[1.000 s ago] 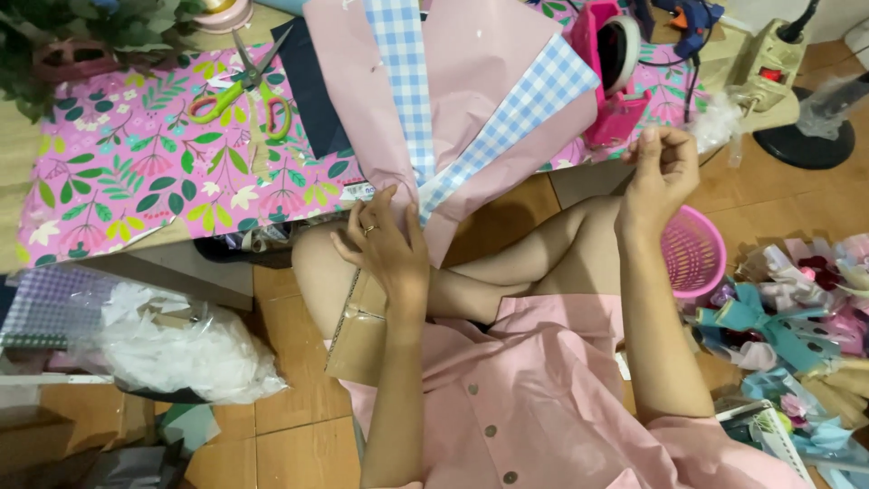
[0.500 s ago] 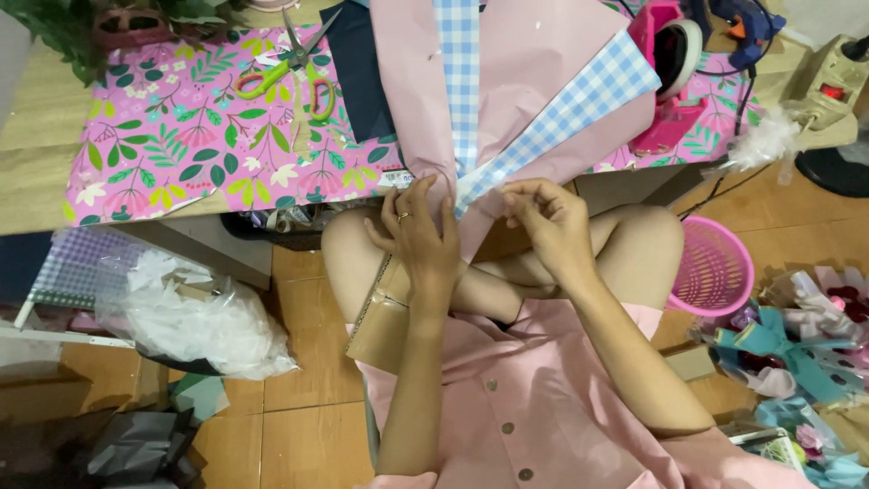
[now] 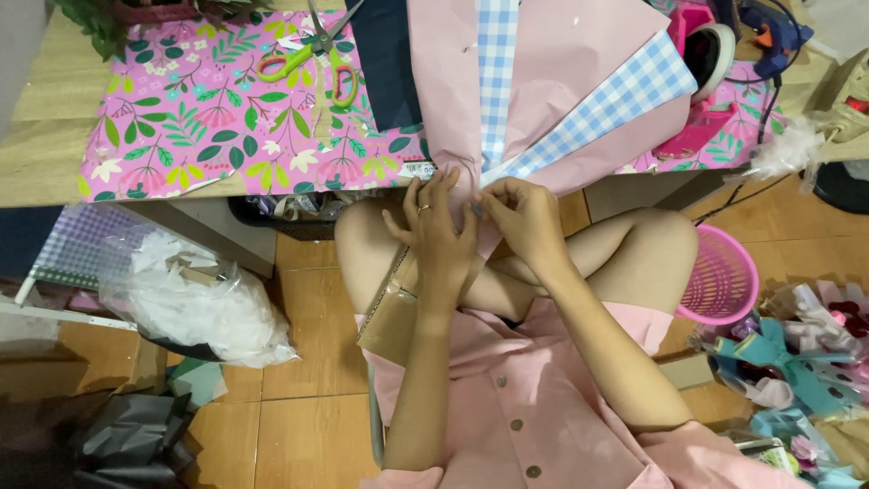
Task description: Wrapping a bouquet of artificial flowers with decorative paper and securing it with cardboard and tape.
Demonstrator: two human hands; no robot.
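A fan of pink paper sheets (image 3: 579, 81) with blue-and-white checked strips (image 3: 496, 72) hangs over the edge of a low table, gathered to a narrow point over my lap. My left hand (image 3: 436, 226), with a ring on one finger, pinches that gathered point from the left. My right hand (image 3: 525, 222) pinches the same point from the right, fingertips touching the left hand's. A dark navy sheet (image 3: 387, 54) lies under the pink paper. I sit cross-legged in a pink buttoned dress.
A pink floral mat (image 3: 208, 118) covers the table, with green-and-pink scissors (image 3: 308, 59) on it. A pink tape dispenser (image 3: 701, 54) and a blue glue gun (image 3: 769, 27) are at the right. On the floor are a pink basket (image 3: 724, 276), ribbons (image 3: 778, 362), and a clear bag (image 3: 199, 308).
My right hand came down from the raised right side and joined my left hand at the gathered paper point. The view shifted slightly, the table edge now higher.
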